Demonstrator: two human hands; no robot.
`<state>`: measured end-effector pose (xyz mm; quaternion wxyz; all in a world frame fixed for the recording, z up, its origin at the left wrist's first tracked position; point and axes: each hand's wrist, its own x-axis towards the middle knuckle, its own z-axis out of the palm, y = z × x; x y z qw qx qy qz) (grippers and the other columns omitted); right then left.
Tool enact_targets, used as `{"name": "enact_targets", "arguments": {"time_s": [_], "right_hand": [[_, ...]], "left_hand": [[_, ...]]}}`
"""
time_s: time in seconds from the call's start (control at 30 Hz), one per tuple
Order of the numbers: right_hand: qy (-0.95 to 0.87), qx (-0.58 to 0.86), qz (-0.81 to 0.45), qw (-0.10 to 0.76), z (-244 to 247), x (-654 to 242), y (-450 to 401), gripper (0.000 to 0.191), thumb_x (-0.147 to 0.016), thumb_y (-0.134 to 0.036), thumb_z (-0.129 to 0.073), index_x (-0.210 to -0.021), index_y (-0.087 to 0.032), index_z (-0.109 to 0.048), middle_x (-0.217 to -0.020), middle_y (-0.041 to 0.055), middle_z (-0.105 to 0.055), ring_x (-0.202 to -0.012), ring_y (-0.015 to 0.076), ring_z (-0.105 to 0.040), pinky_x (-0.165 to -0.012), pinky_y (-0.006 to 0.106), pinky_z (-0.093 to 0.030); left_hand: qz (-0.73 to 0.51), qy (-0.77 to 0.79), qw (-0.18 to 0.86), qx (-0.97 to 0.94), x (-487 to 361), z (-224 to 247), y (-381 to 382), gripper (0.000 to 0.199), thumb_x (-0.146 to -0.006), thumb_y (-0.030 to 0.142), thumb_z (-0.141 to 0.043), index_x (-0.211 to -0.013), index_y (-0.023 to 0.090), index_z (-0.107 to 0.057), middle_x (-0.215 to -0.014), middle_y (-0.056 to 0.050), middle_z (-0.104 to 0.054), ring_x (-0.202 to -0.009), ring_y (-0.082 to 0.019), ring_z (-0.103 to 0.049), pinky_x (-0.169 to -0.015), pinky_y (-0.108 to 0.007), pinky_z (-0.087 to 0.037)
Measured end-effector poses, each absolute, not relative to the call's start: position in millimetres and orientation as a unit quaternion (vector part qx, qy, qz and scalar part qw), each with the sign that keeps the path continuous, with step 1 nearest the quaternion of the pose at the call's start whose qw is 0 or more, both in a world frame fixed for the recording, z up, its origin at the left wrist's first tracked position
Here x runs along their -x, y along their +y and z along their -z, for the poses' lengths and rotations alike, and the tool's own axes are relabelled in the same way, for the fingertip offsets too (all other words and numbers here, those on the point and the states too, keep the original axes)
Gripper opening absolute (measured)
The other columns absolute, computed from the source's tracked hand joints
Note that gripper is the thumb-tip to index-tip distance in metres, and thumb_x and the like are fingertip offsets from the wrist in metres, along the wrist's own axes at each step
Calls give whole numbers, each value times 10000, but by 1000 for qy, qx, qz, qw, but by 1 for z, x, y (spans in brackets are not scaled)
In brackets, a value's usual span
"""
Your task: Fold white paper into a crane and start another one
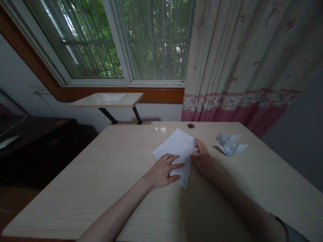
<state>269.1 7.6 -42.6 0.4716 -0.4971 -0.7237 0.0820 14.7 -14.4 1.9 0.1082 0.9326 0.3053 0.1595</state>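
Observation:
A white sheet of paper [176, 144] lies on the pale wooden desk, with one corner pointing toward me and a fold line near its lower right part. My left hand [165, 170] rests on the lower left of the paper, fingers spread. At the paper's right edge is my right hand [203, 159], its fingers bent and apart, with the fingertips touching the edge. Folded paper pieces [229, 144] with pointed tips sit on the desk to the right of my right hand.
A small raised shelf [88, 100] on black legs stands at the desk's back left, with a flat white paper on it. A round cable hole [191, 126] is near the back edge. Behind are a window and a long curtain [227, 67].

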Motion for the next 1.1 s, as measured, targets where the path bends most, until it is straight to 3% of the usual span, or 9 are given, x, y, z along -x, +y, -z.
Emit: {"name": "enact_targets", "arguments": {"time_s": [0.3,0.77,0.97,1.1], "right_hand": [[-752,508,-81,412,49,-274,10,639,-923,-281,-529,-1517,-220,-301,-1445,174,-436,-1348,315,-434,-1112,544,-398],[-769,503,-31,393,54,-272,12,640,-941,-263,-500,-1534,-258,-261,-1468,161,-430,-1368,302,-434,-1101,538,-418],[-774,511,31,373,46,-271,7,582,-918,-232,-518,-1476,-211,-352,-1408,172,-505,-1304,312,-488,-1073,539,-434],[-778,516,30,357,37,-270,-1,407,-898,-190,-499,-1304,-192,-520,-1256,144,-603,-1192,285,-553,-1014,488,-469]], "left_hand": [[-157,303,111,-933,-15,-3,-14,489,-910,491,-634,-1365,324,-570,-1461,-68,-499,-1285,-316,-476,-1081,-495,-404],[-124,302,90,-941,-17,-8,-12,600,-908,519,-614,-1455,322,-463,-1433,-91,-502,-1230,-333,-484,-1040,-512,-407],[-118,318,70,-938,-16,-6,-13,514,-980,539,-487,-1450,332,-469,-1440,-83,-498,-1225,-312,-498,-1024,-495,-420],[-116,333,55,-934,-12,-3,-11,472,-1013,534,-414,-1441,345,-482,-1455,-72,-492,-1249,-296,-491,-1039,-483,-418]]}}
